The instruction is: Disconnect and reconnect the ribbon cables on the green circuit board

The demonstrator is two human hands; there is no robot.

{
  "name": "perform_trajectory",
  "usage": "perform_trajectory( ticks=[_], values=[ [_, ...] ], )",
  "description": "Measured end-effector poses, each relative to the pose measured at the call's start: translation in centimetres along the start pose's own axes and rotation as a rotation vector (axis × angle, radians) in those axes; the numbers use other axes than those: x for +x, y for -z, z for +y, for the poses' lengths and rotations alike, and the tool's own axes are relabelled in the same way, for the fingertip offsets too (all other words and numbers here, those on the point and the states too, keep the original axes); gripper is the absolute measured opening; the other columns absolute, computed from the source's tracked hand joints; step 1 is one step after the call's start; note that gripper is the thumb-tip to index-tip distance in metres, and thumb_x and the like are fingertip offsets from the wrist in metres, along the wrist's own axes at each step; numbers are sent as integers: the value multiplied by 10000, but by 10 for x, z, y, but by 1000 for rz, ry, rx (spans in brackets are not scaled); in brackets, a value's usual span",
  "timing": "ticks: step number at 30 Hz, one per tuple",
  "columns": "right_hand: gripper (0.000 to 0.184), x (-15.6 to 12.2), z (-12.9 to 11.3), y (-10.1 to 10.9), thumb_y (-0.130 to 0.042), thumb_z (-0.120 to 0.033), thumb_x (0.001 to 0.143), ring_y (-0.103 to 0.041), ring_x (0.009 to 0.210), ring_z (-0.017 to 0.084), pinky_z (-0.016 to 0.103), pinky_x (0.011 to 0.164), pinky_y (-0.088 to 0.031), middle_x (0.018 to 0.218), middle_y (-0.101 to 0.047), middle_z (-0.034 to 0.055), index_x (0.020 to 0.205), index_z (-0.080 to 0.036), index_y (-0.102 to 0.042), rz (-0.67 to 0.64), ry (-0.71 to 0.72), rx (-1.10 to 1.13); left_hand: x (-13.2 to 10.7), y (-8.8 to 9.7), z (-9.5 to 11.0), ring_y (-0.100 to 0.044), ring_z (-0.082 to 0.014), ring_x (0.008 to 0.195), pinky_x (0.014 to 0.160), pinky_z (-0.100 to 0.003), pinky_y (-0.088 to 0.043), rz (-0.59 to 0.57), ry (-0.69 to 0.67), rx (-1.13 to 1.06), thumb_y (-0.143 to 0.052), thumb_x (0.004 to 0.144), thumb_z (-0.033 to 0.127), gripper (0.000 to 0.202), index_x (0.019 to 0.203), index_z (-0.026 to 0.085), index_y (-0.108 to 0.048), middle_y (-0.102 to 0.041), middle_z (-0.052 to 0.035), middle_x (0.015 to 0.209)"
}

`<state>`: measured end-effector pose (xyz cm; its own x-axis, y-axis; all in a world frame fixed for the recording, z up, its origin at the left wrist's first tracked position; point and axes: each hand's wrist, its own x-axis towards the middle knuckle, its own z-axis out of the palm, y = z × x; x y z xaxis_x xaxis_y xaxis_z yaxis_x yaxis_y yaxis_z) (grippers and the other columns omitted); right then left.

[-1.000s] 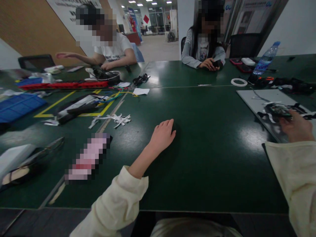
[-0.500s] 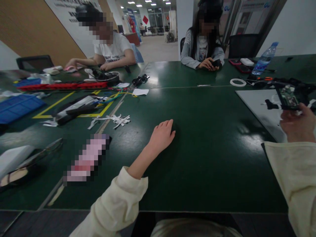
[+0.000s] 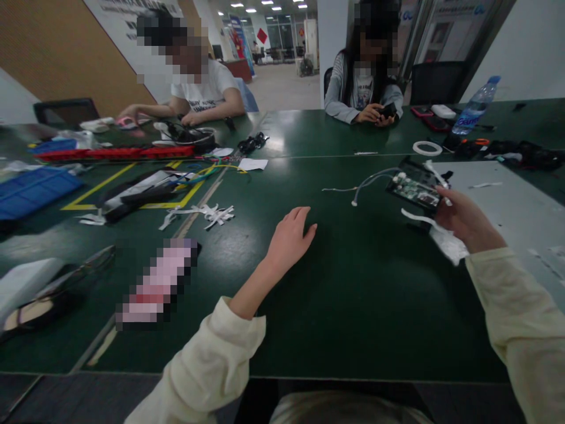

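Observation:
My left hand (image 3: 291, 235) hovers palm down just above the dark green table (image 3: 353, 294), fingers loosely apart and holding nothing. My right hand (image 3: 463, 221) grips a small black circuit board device (image 3: 415, 188) with green electronics showing. White and grey wires (image 3: 366, 182) trail from the device to the left over the table. White tape strips and a white scrap (image 3: 445, 244) hang under my right hand.
A grey sheet (image 3: 507, 206) lies at the right. A tape roll (image 3: 427, 148), a water bottle (image 3: 474, 106) and dark gear sit behind it. Paper scraps (image 3: 212, 213), cables, a red strip (image 3: 115, 153) and a blue tray (image 3: 30, 188) lie left. Two people sit opposite.
My right hand has lifted the circuit board device off the grey sheet and carried it left over the green table, wires trailing. My left hand has risen slightly in place.

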<state>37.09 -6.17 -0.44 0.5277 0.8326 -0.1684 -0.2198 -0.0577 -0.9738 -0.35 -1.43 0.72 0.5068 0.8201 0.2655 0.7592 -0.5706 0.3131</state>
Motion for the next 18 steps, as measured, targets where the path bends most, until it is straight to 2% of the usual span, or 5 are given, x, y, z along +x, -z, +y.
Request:
perform_trajectory(
  ticks=[3, 7, 9, 13, 18],
  values=[
    [137, -17, 11, -29, -679, -205, 747, -627, 724, 127, 240, 629, -539, 856, -676, 11, 880, -202, -644, -279, -121, 116, 2, 6, 3, -480, -206, 1208, 1038, -367, -379, 118, 6, -107, -390, 944, 349, 383, 1270, 154, -445, -494, -110, 1316],
    [155, -44, 23, -60, -715, -229, 736, -651, 722, 120, 212, 616, -545, 827, -691, -4, 878, -218, -656, -526, -236, 94, 6, 8, 0, -502, -198, 1187, 1020, -364, -398, 164, 73, -318, -359, 953, 379, 357, 1202, 163, -496, -553, -98, 1255],
    [164, -56, 29, -70, -711, -242, 750, -660, 759, 119, 214, 653, -553, 858, -695, -2, 903, -218, -658, -609, -291, 82, 8, 8, -2, -550, -195, 1129, 965, -358, -444, 87, 143, -508, -331, 956, 403, 367, 1168, 167, -515, -599, -92, 1194],
    [220, -70, 38, -83, -697, -247, 772, -664, 851, 134, 259, 758, -561, 1016, -685, 22, 984, -219, -647, -730, -368, 66, 7, 7, 0, -626, -185, 1007, 856, -336, -509, -225, 337, -896, -293, 953, 465, 426, 1158, 180, -534, -644, -101, 1137],
    [316, -76, 47, -85, -675, -260, 784, -655, 895, 151, 304, 786, -564, 1033, -670, 37, 1091, -228, -609, -819, -380, 32, 3, 4, 5, -649, -170, 870, 741, -317, -533, -439, 380, -1147, -521, 882, 392, 361, 1173, 181, -545, -664, -98, 1065]
  ],
)
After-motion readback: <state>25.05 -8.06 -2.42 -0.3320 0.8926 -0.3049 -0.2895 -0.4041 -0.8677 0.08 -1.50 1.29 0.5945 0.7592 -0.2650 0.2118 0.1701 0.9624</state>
